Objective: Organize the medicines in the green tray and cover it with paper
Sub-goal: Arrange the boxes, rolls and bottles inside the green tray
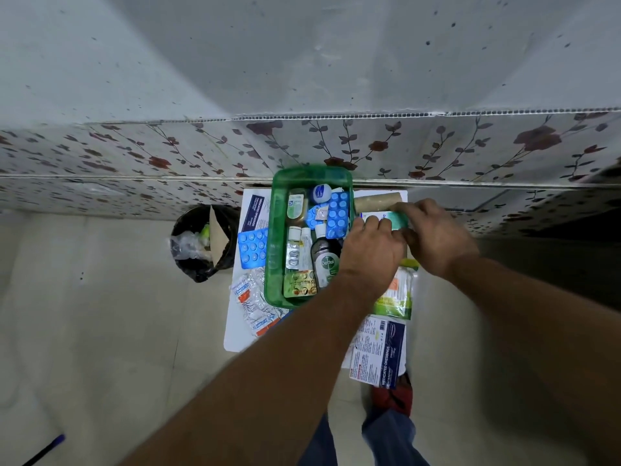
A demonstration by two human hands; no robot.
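Note:
A green tray (274,247) stands on a small white table (235,331). It holds a Dettol bottle (327,264), small bottles, a jar and blue blister packs (337,213). Just right of the tray, both hands hold a small white and teal medicine box (391,219). My left hand (369,253) grips its near left end. My right hand (437,237) covers its right end. A brown paper roll (376,200) lies behind the box. Left of the tray lie a blue blister pack (252,245) and silver strips (255,297).
A green packet (396,297) and a medicated dressings box (379,351) lie at the table's near right, and another dressings box (255,210) at the far left. A black-lined bin (201,243) stands on the floor to the left. A floral wall panel runs behind.

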